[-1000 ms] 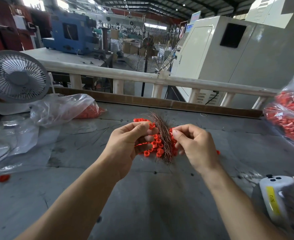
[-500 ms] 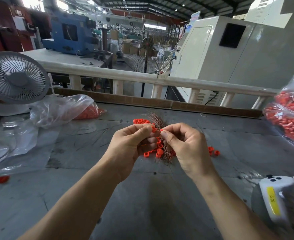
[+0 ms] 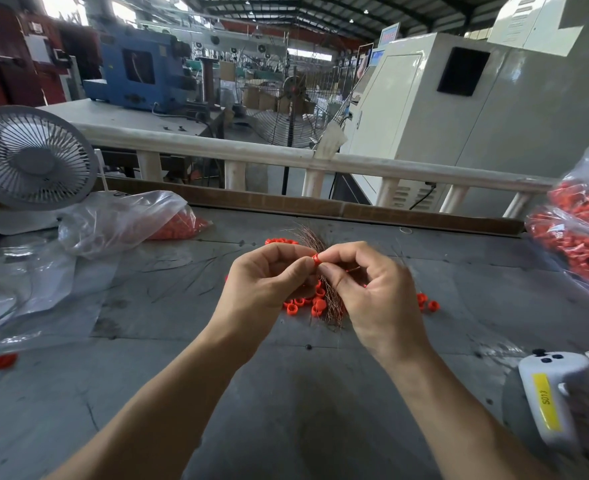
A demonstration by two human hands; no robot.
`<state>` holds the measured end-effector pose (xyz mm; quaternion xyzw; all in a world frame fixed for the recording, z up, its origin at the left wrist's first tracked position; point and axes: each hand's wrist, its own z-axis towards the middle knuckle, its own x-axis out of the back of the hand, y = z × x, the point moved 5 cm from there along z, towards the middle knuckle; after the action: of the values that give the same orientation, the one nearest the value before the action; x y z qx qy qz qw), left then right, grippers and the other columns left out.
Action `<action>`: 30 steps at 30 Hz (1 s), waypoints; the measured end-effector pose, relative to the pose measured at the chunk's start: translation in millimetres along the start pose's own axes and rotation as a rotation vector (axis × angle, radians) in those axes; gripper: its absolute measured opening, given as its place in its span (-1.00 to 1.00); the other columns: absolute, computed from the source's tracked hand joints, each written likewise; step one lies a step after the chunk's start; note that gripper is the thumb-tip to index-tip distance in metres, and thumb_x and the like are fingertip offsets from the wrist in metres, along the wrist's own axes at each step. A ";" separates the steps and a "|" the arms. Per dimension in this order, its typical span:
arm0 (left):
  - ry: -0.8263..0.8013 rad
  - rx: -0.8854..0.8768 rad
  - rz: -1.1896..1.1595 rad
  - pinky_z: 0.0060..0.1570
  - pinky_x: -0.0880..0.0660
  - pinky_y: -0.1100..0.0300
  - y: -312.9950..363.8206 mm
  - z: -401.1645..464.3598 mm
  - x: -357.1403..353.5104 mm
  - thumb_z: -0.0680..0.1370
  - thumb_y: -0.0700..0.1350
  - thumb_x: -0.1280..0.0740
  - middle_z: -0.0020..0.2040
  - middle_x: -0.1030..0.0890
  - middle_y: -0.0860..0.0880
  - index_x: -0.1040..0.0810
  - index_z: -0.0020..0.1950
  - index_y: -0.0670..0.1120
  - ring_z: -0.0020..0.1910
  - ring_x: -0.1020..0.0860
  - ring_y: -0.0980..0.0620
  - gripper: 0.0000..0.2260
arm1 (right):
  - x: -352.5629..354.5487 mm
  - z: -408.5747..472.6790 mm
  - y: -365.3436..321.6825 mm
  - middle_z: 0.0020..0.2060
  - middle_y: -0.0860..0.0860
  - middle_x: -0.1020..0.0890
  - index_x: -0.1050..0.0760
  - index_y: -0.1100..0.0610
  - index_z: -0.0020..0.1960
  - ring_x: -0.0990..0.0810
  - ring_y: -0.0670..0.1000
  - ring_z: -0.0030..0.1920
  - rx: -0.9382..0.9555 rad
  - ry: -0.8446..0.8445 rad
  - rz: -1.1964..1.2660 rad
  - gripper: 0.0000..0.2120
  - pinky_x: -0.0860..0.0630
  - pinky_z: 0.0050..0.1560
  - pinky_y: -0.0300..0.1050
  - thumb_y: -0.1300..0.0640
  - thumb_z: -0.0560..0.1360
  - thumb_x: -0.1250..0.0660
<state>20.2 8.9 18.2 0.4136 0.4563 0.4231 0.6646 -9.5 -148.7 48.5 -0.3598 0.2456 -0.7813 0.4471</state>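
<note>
My left hand (image 3: 262,289) pinches a small orange plastic ring (image 3: 315,259) between thumb and forefinger, just above the grey table (image 3: 286,410). My right hand (image 3: 372,292) meets it fingertip to fingertip and pinches a thin copper wire (image 3: 353,270) at the ring. Under both hands lies a bundle of copper wires (image 3: 333,304) on a scatter of several loose orange rings (image 3: 303,303). Part of the pile is hidden by my hands.
A clear bag with orange rings (image 3: 123,220) lies at the left beside a grey desk fan (image 3: 31,161). A fuller bag of orange parts (image 3: 580,240) sits at the right edge. A white controller (image 3: 549,393) rests at the lower right. One stray ring (image 3: 4,360) lies far left.
My right hand has moved left from the wire bundle and now meets my left hand's fingertips. Both hands have risen slightly, with an orange ring held between them.
</note>
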 end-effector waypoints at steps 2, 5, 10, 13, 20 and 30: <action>-0.002 -0.022 0.013 -0.01 -0.66 0.09 0.3 -0.4 -0.5 0.48 -0.10 -0.46 -0.11 -0.72 -0.20 -0.69 0.08 -0.20 -0.13 -0.68 -0.07 -0.76 | 0.5 0.9 -0.9 -0.13 -0.11 -0.72 -0.69 0.03 -0.04 -0.70 -0.05 -0.05 0.012 -0.010 -0.009 -0.90 -0.59 -0.02 -0.23 0.22 0.52 -0.52; 0.002 -0.042 0.031 0.00 -0.66 0.08 0.7 -0.1 -1.0 0.47 -0.10 -0.46 -0.10 -0.73 -0.19 -0.69 0.06 -0.18 -0.12 -0.69 -0.08 -0.77 | 0.6 1.8 -2.6 -0.13 -0.12 -0.71 -0.70 0.04 -0.06 -0.69 -0.07 -0.03 0.030 -0.019 -0.031 -0.92 -0.53 -0.02 -0.33 0.21 0.51 -0.52; 0.021 -0.023 0.027 0.03 -0.67 0.04 -0.9 -0.4 -1.2 0.56 -0.21 -0.43 -0.11 -0.72 -0.20 -0.68 0.06 -0.19 -0.11 -0.69 -0.10 -0.88 | 0.5 1.3 -9.0 -0.10 -0.14 -0.66 -0.68 0.05 -0.05 -0.64 -0.08 -0.03 0.137 -0.021 -0.146 -0.91 -0.48 -0.02 -0.33 0.20 0.51 -0.53; 0.017 0.057 -0.086 -0.08 -0.65 0.11 -1.9 -1.8 -3.9 0.55 -0.16 -0.42 -0.10 -0.72 -0.20 -0.69 0.04 -0.20 -0.13 -0.69 -0.09 -0.86 | -3.0 -0.5 -14.1 -0.08 -0.15 -0.61 -0.65 0.03 0.00 -0.59 -0.10 -0.03 0.198 -0.013 -0.261 -0.88 -0.49 -0.04 -0.25 0.15 0.50 -0.54; 0.020 0.240 -0.278 -0.13 -0.61 0.12 -10.4 -4.1 -11.0 0.62 -0.17 -0.35 0.08 -0.61 -0.31 -0.58 0.24 -0.34 0.00 -0.57 -0.18 -0.71 | -10.6 -3.1 -25.1 -0.09 -0.10 -0.61 -0.61 0.07 -0.05 -0.55 -0.03 -0.01 0.269 0.074 -0.496 -0.93 -0.47 -0.02 -0.17 0.12 0.52 -0.49; 0.003 0.248 -0.277 -0.17 -0.60 0.15 -8.6 -5.0 -11.2 0.64 -0.16 -0.32 0.07 -0.68 -0.26 -0.59 0.27 -0.33 -0.07 -0.65 -0.08 -0.72 | -13.3 -3.2 -28.9 -0.11 -0.10 -0.61 -0.59 0.06 -0.05 -0.54 -0.03 -0.04 0.261 0.069 -0.558 -0.93 -0.38 -0.06 -0.26 0.10 0.50 -0.46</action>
<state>14.4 -3.3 11.8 0.4251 0.5586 0.2686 0.6596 -22.6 -123.1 62.3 -0.3261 0.0498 -0.9106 0.2492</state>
